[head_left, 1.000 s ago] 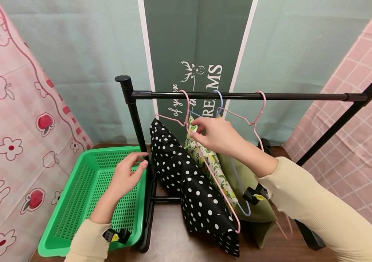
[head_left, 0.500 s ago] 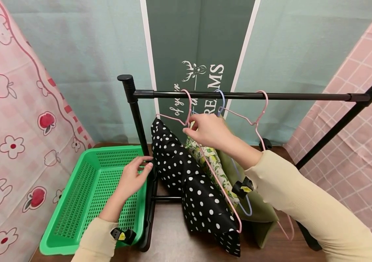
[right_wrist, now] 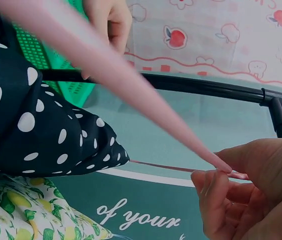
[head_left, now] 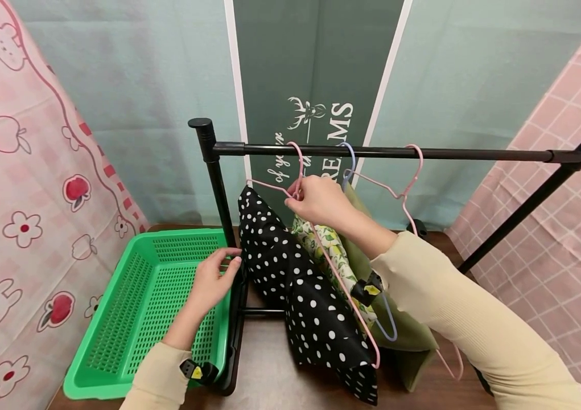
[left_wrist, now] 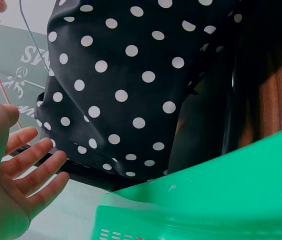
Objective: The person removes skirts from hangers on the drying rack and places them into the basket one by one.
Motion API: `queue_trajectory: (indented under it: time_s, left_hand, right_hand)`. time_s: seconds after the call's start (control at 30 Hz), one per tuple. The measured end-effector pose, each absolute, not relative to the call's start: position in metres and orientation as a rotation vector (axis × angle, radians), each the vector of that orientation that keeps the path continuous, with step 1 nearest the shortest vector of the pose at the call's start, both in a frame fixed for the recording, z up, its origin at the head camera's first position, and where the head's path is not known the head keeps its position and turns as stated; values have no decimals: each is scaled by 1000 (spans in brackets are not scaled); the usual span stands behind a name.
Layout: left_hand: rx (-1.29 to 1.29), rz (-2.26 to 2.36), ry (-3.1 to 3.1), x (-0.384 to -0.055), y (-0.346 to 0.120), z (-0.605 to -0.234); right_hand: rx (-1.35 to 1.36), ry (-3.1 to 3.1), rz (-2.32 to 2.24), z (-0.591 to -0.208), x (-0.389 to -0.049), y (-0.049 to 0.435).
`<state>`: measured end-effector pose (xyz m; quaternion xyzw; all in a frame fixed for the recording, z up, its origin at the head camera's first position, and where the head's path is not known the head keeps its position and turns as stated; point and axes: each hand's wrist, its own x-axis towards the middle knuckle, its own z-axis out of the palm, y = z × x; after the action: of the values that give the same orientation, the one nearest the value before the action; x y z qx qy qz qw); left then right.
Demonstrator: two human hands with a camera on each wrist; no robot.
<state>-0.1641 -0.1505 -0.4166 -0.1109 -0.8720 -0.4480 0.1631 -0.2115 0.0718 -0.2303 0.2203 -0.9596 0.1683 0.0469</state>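
Note:
My right hand (head_left: 321, 199) pinches the neck of a pink hanger (head_left: 338, 279), whose hook sits on the black rail. In the right wrist view the curled fingers (right_wrist: 213, 192) close round the pink wire. A black cloth with white polka dots (head_left: 316, 307) hangs on this hanger, its far end at the left arm. My left hand (head_left: 215, 279) is held over the green basket's right edge, beside the rack's left post. Its fingers (left_wrist: 33, 165) are spread and relaxed in the left wrist view, with nothing in them, close to the polka-dot cloth.
A green basket (head_left: 101, 384) stands left of the black rack (head_left: 474, 154). Behind the polka-dot cloth hang a lemon-print cloth (head_left: 328, 245), a blue hanger (head_left: 390, 324) and an olive cloth (head_left: 408, 353). Another pink hanger (head_left: 408, 199) hangs further right.
My right hand has moved left to the pink hanger's neck and taken hold of it. My left hand has shifted slightly right and down, nearer the polka-dot cloth.

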Motion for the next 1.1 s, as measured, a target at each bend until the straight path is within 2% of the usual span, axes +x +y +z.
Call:
queue_trajectory:
  time_s: [0.67, 0.93, 1.1]
  left_hand:
    - [-287, -1336, -2480, -156, -132, -422]
    - [-293, -1385, -2474, -155, -123, -421]
    - [-197, -1427, -2479, -154, -117, -421]
  right_hand:
    - [574, -2863, 567, -231, -207, 72]
    - [576, -2819, 573, -220, -202, 76]
    - [610, -2767, 552, -211, -199, 78]
